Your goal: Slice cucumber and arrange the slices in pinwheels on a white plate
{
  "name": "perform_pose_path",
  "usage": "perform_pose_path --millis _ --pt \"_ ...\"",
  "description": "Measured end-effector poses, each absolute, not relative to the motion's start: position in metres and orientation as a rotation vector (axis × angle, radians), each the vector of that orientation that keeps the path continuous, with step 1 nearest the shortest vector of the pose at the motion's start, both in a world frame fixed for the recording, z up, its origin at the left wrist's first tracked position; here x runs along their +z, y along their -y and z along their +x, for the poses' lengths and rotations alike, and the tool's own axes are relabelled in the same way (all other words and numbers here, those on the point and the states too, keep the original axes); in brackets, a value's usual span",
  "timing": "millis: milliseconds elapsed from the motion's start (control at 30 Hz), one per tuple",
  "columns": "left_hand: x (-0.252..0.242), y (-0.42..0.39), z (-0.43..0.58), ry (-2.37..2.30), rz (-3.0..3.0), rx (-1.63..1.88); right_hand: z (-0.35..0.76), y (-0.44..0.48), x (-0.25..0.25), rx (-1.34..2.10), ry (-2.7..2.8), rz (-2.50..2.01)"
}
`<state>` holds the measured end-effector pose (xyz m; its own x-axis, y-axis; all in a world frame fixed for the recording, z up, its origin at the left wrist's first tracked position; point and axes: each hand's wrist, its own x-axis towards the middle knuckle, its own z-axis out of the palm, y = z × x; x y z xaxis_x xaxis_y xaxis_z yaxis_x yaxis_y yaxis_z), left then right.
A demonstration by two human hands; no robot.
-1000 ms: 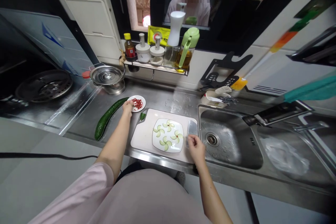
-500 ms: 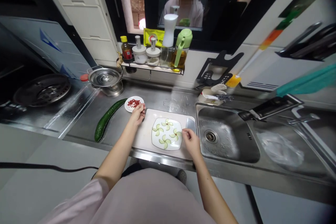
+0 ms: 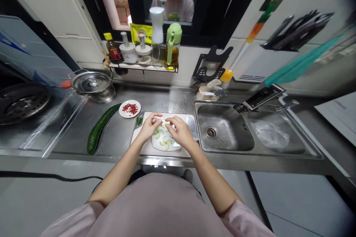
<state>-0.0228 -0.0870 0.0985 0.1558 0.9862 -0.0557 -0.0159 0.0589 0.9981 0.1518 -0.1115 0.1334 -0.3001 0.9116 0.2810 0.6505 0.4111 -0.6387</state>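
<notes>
A white square plate (image 3: 162, 147) with cucumber slices laid in pinwheel shapes sits on a white cutting board (image 3: 139, 141). Both hands hover over the plate's far edge. My left hand (image 3: 150, 124) is pinched on a small red bit. My right hand (image 3: 179, 130) has its fingertips pinched close to the left ones; what they hold is too small to see. A small white dish of red bits (image 3: 129, 109) stands left of the board. A whole cucumber (image 3: 100, 127) lies further left on the steel counter.
A steel sink (image 3: 225, 133) lies right of the board, with a knife blade (image 3: 190, 121) at the board's right edge. A lidded steel pot (image 3: 93, 84) stands at back left. A rack of bottles and jars (image 3: 141, 50) hangs above the counter. A person's reflection shows in the window.
My left hand left the dish of red bits and came over the plate. My right hand moved from the knife side to the plate's top. The view shifted right.
</notes>
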Motion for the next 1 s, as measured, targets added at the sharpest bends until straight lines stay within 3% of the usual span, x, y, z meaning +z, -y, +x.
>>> perform_pose_path --millis 733,1000 --pt "0.104 0.103 -0.009 -1.027 1.348 0.927 0.162 0.121 0.114 0.624 2.135 -1.342" --pt "0.085 0.105 -0.024 -1.208 1.371 0.979 0.172 0.124 0.103 0.681 2.053 -1.397"
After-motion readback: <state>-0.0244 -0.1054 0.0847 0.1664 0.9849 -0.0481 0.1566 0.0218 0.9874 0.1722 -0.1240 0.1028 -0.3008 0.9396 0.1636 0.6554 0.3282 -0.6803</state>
